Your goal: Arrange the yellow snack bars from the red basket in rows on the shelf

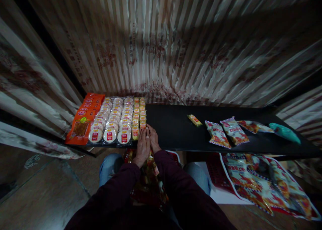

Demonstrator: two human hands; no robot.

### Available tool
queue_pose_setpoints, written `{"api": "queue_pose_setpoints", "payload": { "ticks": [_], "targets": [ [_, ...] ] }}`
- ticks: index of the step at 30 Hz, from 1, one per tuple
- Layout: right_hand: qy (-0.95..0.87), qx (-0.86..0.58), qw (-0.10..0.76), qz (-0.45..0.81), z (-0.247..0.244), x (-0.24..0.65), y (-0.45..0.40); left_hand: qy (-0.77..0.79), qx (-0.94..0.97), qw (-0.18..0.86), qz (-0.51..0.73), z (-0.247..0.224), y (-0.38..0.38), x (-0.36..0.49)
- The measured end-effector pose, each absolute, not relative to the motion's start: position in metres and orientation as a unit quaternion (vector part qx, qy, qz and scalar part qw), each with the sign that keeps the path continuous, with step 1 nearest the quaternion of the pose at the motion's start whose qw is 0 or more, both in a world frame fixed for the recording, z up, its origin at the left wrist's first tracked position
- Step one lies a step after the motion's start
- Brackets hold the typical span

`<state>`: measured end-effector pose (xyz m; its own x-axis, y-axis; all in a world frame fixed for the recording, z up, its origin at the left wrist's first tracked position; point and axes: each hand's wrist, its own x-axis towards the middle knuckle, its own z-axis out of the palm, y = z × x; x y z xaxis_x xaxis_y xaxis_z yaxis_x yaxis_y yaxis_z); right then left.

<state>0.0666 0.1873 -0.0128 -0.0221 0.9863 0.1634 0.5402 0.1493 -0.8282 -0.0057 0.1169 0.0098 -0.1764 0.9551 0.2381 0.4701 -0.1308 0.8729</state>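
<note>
Both hands meet at the front end of two rows of small yellow snack packets [136, 120] on the black shelf [173, 129]. My left hand [143, 145], its fingers close together, reaches the front packet [143, 123] of the right-hand row. My right hand [153, 138] presses in beside it, fingers curled against the same packet. The fingers partly cover that end of the row. Left of these stand overlapping rows of round white crackers [109, 135] in clear wrap. Orange snack bags [79, 124] overlap at the far left.
A single yellow packet [194, 120], several patterned snack bags [234, 130] and a green bag [284, 132] lie on the shelf's right part. Below it, a red-and-white basket [227, 173] holds more bags. Another container [151, 186] sits between my knees. Striped sheeting [161, 55] closes the back.
</note>
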Motion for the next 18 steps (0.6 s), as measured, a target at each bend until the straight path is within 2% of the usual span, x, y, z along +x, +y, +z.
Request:
{"api": "queue_pose_setpoints", "payload": {
  "ticks": [8,18],
  "targets": [
    [-0.654,-0.589,0.393,0.266,-0.0082,0.0675,0.1863,0.605,0.593,0.251,0.468,0.0091,0.1144,-0.0045],
    [-0.66,-0.58,0.37,0.301,-0.0065,0.0623,0.19,0.594,0.602,0.246,0.474,0.0083,0.1145,-0.0081]
  ]
}}
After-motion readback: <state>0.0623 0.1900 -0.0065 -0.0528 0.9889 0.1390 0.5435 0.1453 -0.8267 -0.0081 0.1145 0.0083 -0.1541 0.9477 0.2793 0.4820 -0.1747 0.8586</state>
